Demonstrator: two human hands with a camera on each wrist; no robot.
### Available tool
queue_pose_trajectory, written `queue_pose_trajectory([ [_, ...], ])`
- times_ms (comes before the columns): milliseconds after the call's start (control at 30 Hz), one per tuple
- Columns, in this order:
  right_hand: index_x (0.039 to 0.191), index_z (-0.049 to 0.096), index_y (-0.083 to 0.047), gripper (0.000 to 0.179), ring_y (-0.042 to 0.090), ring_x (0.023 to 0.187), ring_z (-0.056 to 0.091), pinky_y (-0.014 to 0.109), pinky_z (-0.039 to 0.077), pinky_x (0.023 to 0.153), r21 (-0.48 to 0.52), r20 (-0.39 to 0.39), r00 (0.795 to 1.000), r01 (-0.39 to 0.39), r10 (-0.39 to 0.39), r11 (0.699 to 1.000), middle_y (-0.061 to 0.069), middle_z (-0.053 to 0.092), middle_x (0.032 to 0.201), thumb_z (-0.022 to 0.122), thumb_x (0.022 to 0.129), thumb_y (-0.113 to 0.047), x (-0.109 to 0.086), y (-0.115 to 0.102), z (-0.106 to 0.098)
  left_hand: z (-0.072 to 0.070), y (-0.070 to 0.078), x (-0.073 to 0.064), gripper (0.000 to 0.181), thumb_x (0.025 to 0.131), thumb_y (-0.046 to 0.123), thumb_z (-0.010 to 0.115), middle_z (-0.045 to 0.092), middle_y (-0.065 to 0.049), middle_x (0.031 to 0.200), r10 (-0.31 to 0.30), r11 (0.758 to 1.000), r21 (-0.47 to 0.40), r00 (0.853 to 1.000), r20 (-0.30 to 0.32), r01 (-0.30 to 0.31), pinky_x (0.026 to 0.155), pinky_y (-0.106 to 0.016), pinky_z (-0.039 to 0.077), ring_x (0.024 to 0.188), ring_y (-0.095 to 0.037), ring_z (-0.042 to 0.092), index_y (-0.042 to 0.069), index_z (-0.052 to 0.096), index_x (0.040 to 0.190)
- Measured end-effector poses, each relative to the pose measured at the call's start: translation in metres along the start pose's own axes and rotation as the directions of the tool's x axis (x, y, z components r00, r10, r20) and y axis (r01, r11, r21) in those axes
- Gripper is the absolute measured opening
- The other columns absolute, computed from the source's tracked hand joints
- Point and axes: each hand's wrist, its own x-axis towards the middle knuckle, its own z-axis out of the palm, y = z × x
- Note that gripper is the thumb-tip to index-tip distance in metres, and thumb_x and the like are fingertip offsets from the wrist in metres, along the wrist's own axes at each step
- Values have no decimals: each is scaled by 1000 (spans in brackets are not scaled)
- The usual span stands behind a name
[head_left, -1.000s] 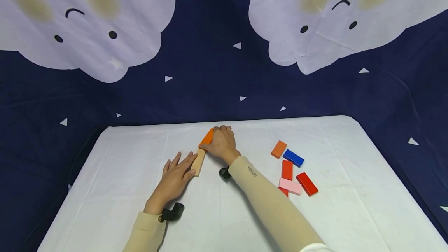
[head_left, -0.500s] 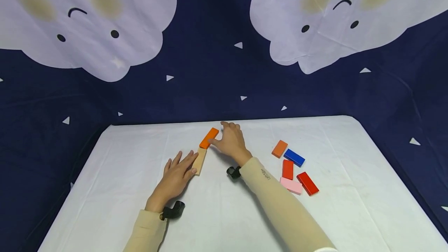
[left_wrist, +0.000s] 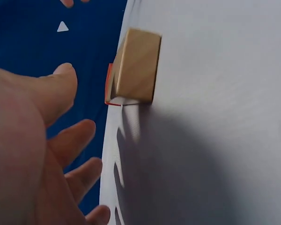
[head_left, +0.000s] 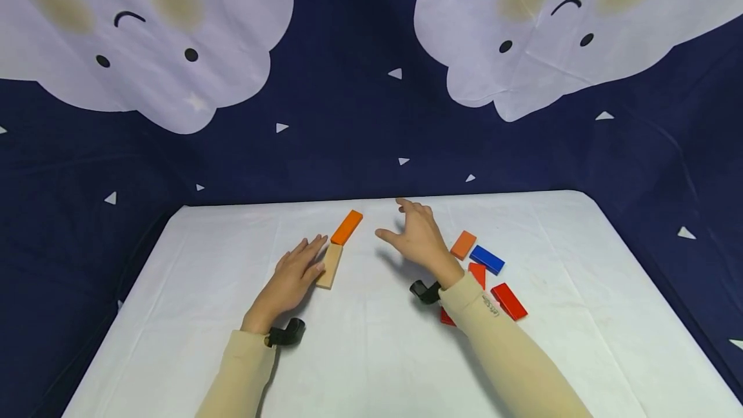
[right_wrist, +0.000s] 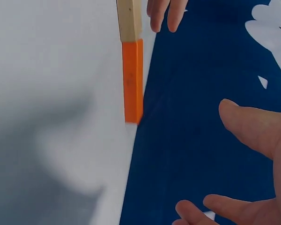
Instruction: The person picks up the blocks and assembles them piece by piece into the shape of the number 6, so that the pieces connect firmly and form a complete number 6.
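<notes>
A plain wooden block (head_left: 329,267) lies left of the table's middle, end to end with an orange block (head_left: 347,228) turned at a slight angle to it. Both are long, flat and rectangular. My left hand (head_left: 292,279) hovers just left of the wooden block with its fingers extended; the left wrist view has a gap between hand and block (left_wrist: 139,65). My right hand (head_left: 422,237) is in the air right of the orange block, thumb and fingers spread, holding nothing. In the right wrist view the orange block (right_wrist: 133,82) stands well apart from that hand.
To the right lie a darker orange block (head_left: 463,245), a blue block (head_left: 487,260) and a red block (head_left: 509,302). More red pieces (head_left: 447,317) peek out around my right sleeve (head_left: 499,334), which hides part of the group. A dark cloth hangs behind the white table (head_left: 360,353).
My right hand has let go of the orange block and moved right toward the loose blocks. My left hand has lifted slightly off the wooden block. Both blocks stay nearly in place.
</notes>
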Motion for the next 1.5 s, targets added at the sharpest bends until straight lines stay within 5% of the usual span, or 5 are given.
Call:
queue_pose_trajectory([
  [333, 147, 44, 4, 83, 41, 124, 46, 53, 44, 101, -64, -38, 999, -32, 30, 997, 23, 56, 137, 76, 87, -44, -19, 31, -36, -12, -8, 23, 56, 107, 26, 52, 37, -14, 159, 42, 999, 18, 997, 68, -43, 118, -56, 28, 144, -37, 36, 16, 33, 159],
  [633, 140, 49, 11, 80, 48, 116, 48, 54, 41, 100, -180, -64, 997, -62, 51, 982, 31, 58, 130, 77, 87, -41, -33, 69, -53, -22, -8, 44, 56, 106, 26, 53, 39, -15, 158, 102, 989, 86, 981, 162, -117, 118, -57, 26, 144, -38, 36, 14, 35, 158],
  [933, 137, 48, 17, 82, 53, 110, 49, 58, 44, 95, -284, 10, 995, -92, 99, 954, 39, 56, 125, 73, 88, -44, -43, 95, -62, -22, 0, 61, 56, 107, 31, 50, 37, -9, 159, 92, 979, 151, 960, 266, -136, 121, -53, 21, 147, -31, 33, 15, 35, 158],
  [1500, 126, 55, 13, 73, 43, 93, 52, 43, 46, 71, -341, 107, 975, -149, 195, 928, 28, 60, 102, 73, 87, -45, -34, 104, -60, -21, -7, 68, 50, 108, 31, 49, 37, -10, 160, 101, 976, 153, 947, 305, -153, 122, -53, 18, 149, -29, 30, 17, 43, 155],
])
